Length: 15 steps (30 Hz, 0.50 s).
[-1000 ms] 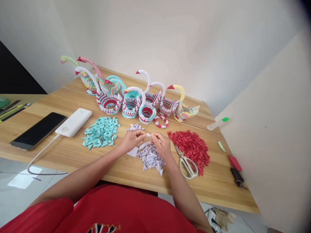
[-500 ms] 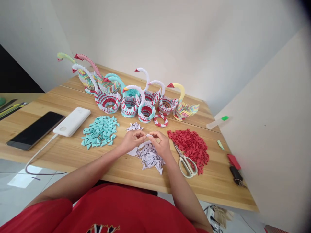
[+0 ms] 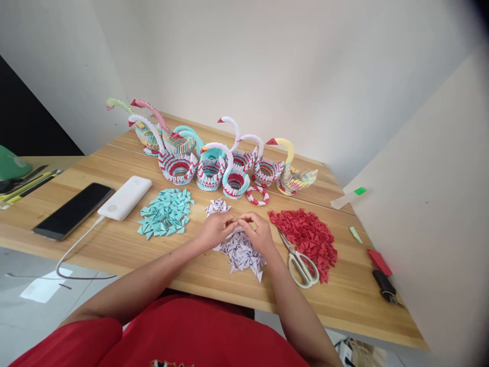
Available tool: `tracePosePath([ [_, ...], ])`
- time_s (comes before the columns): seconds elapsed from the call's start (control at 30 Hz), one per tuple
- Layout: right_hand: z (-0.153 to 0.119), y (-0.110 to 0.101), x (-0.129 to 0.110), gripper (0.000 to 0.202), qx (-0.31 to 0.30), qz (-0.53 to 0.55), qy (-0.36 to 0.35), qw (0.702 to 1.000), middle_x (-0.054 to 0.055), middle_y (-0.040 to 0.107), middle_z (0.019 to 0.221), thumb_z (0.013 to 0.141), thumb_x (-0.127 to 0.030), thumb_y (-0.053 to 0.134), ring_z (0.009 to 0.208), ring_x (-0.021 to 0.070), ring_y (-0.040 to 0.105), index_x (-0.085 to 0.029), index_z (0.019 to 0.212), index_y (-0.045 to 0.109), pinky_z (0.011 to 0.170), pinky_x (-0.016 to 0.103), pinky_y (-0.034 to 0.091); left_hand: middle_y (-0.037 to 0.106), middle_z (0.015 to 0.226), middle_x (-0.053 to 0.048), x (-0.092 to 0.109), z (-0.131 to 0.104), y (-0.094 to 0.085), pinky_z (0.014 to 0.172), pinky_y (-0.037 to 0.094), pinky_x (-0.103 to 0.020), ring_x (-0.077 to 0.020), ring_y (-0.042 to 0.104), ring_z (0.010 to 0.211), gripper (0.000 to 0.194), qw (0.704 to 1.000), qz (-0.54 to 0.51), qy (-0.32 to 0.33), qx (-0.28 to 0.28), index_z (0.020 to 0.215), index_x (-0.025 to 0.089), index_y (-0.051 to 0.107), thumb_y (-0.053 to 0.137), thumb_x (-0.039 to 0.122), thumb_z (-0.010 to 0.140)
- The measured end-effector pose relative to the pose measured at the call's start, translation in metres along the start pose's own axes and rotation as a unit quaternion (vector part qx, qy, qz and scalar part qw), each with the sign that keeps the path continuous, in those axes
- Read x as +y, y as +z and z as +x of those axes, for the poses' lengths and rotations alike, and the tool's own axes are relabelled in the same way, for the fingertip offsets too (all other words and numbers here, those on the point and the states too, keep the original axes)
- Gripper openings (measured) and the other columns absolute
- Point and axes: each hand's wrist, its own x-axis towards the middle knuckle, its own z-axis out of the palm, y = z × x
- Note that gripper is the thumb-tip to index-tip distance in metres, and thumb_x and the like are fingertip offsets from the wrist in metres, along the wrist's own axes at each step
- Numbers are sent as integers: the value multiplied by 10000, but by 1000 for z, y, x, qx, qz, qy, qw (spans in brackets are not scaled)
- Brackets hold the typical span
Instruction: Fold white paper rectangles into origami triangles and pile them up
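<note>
My left hand [image 3: 217, 229] and my right hand [image 3: 258, 232] meet fingertip to fingertip above the table. Both are closed in a pinch on a small white piece of paper, now almost wholly hidden by the fingers. Just below them lies a heap of folded white paper triangles [image 3: 245, 255], partly covered by my right hand. A smaller cluster of white folded pieces [image 3: 217, 206] sits just beyond my left hand. To the left is a pile of turquoise paper triangles [image 3: 166, 213]; to the right, a pile of red ones [image 3: 309, 239]. White-handled scissors [image 3: 302, 269] rest against the red pile.
Several folded-paper swans [image 3: 178, 168] stand along the back, with a red-and-white paper ring [image 3: 257, 195] in front. A black phone [image 3: 72, 210] and a white power bank [image 3: 125, 198] with its cable lie left. At the right edge are a glue stick-like tube [image 3: 348, 198] and a black key fob [image 3: 384, 286].
The fingertips have drawn together over the small white paper, which showed between them before. The whole view has shifted slightly, so the table's contents appear farther right and lower.
</note>
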Motion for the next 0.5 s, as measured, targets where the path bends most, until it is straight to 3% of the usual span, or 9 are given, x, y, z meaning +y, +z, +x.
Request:
tracePosePath([
  [0.27, 5, -11, -16, 165, 21, -16, 0, 1000, 7, 638, 737, 882, -288, 529, 717, 154, 593, -196, 765, 600, 702, 261, 445, 605, 613, -1, 19, 14, -22, 581, 291, -234, -123, 494, 588, 223, 993, 89, 61, -42, 652, 153, 611, 548, 228, 851],
  [0.5, 7, -10, -18, 155, 10, -11, 29, 999, 30, 685, 833, 874, -310, 549, 791, 172, 621, -195, 861, 651, 732, 265, 459, 609, 601, -5, 12, 17, -26, 565, 288, -243, -128, 500, 566, 265, 993, 89, 68, -42, 646, 158, 612, 553, 287, 870],
])
